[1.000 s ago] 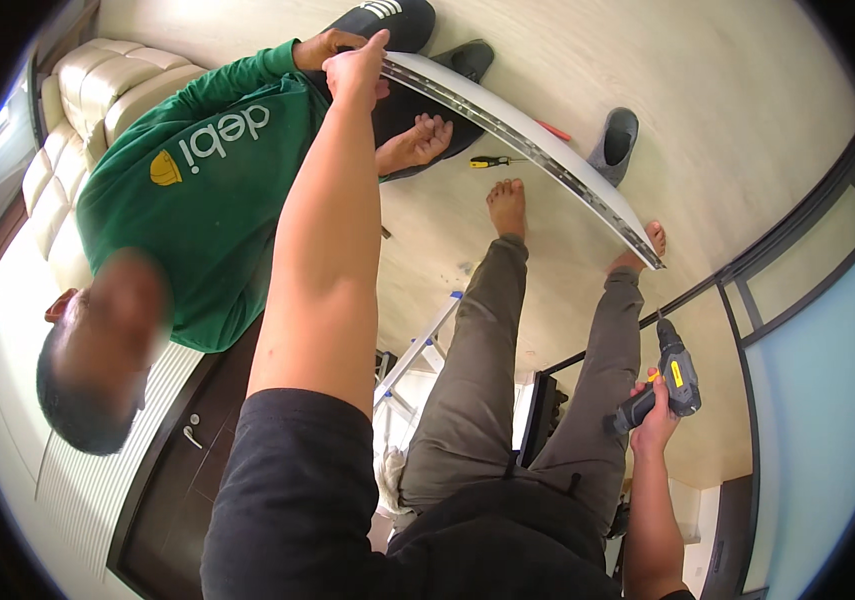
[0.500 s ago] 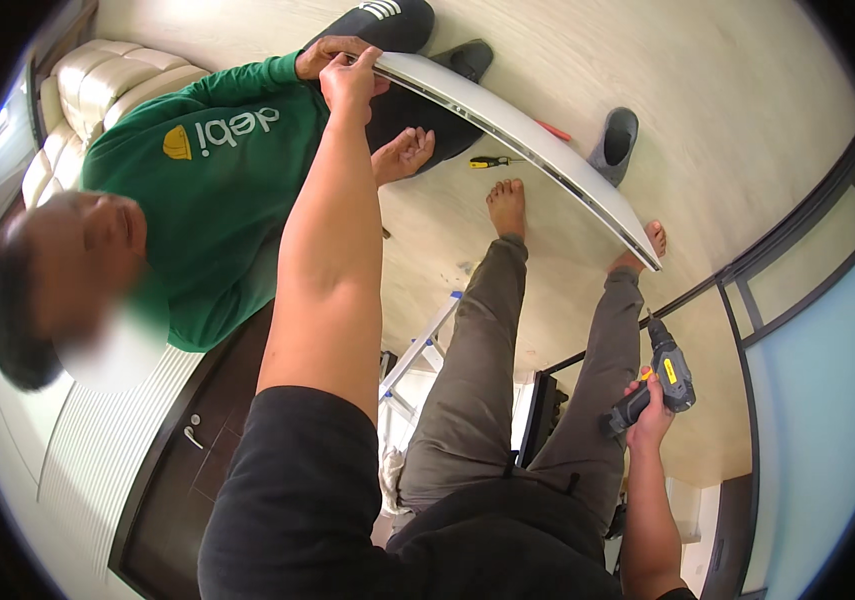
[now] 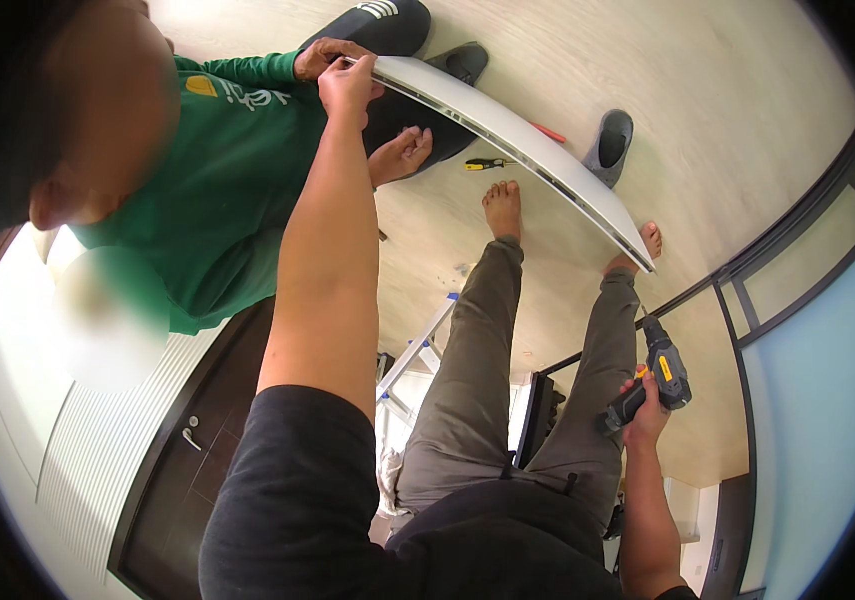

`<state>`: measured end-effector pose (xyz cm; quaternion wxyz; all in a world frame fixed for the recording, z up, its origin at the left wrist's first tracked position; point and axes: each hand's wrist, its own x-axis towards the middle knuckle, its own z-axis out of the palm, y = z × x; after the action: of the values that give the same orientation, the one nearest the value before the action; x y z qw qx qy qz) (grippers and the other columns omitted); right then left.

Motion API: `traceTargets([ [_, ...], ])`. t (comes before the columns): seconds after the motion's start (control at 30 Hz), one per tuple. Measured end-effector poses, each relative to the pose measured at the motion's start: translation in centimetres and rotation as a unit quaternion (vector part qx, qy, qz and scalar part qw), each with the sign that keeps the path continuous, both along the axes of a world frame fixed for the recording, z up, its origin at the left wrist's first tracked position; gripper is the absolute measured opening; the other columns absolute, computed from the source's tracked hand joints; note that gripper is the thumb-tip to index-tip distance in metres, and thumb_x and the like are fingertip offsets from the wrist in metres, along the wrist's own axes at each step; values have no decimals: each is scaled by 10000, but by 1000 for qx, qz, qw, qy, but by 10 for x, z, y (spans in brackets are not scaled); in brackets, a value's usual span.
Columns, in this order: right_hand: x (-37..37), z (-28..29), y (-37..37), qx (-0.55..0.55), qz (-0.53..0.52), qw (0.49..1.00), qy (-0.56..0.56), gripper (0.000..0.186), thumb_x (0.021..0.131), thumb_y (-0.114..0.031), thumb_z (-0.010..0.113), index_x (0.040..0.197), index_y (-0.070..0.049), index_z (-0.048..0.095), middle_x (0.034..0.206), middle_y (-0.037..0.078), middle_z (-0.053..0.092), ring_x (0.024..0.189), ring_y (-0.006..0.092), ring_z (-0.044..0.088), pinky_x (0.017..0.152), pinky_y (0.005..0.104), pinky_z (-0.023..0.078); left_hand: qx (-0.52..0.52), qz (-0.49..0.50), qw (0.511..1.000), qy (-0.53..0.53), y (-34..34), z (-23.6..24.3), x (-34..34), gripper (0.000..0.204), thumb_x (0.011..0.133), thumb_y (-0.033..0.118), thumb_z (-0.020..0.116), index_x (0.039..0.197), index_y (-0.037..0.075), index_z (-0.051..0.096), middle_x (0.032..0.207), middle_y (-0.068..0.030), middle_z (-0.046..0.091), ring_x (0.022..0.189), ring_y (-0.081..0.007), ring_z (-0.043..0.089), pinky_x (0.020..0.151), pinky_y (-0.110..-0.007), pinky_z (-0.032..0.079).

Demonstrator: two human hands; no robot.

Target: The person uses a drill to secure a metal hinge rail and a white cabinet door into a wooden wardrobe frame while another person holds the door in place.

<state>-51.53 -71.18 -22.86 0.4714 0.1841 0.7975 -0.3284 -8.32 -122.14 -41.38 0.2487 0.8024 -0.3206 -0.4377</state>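
My left hand (image 3: 345, 92) grips the upper-left end of a long white panel (image 3: 522, 135) with a slotted dark edge, which slants down to the right toward my bare foot (image 3: 647, 243). A co-worker's hand (image 3: 317, 60) is at that same end, right beside mine; their other hand (image 3: 397, 156) lies below it with curled fingers. My right hand (image 3: 645, 418) holds a dark grey and yellow cordless drill (image 3: 665, 370) low at my right side, its bit pointing away from me. A yellow-black screwdriver (image 3: 483, 164) lies on the floor under the panel, and a red tool (image 3: 548, 132) lies just beyond it.
The co-worker in a green sweatshirt (image 3: 227, 200) is close on my left. Grey slippers (image 3: 609, 145) lie on the wooden floor (image 3: 727, 120). An aluminium ladder (image 3: 417, 350) shows by my legs, a dark door (image 3: 202, 420) at lower left, a framed glass partition (image 3: 812, 370) at right.
The co-worker's head has moved up and closer at the left. The panel and my left hand have shifted very slightly downward in view. The drill stays in my right hand.
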Motion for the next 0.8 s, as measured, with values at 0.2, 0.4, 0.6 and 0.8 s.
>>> traceTargets([
  [0.2,-1,9,-7,14,-36,999,-9,257,1009,-137,778,1213,9,723,1065,70,740,826,162,703,728,341,611,-25,46,992,-116,0,-22,-33,866,845,186,864,1594,53,449,1115,-169,767,783,-243,771,642,-352,635],
  [0.4,-20,-2,-21,-17,-56,998,-21,262,1001,-116,791,1219,11,718,1068,80,765,787,168,709,710,339,588,-64,-51,946,-315,71,-32,-137,950,879,199,855,1617,-9,295,1356,-236,577,1037,-353,697,742,-431,600],
  [0.6,-30,-1,-6,-9,-86,996,6,262,1020,-95,756,1252,1,681,1083,97,781,767,174,705,705,339,583,-57,-121,991,8,243,61,-328,545,943,208,812,1340,-30,523,1077,-150,590,952,-280,633,903,-466,528],
  [0.8,-35,-14,10,-25,-116,993,-25,245,1022,-91,741,1247,-20,677,1074,93,773,766,182,710,693,337,588,253,133,948,137,334,55,-415,647,963,358,863,1289,14,421,985,-119,586,620,-181,604,543,-354,554],
])
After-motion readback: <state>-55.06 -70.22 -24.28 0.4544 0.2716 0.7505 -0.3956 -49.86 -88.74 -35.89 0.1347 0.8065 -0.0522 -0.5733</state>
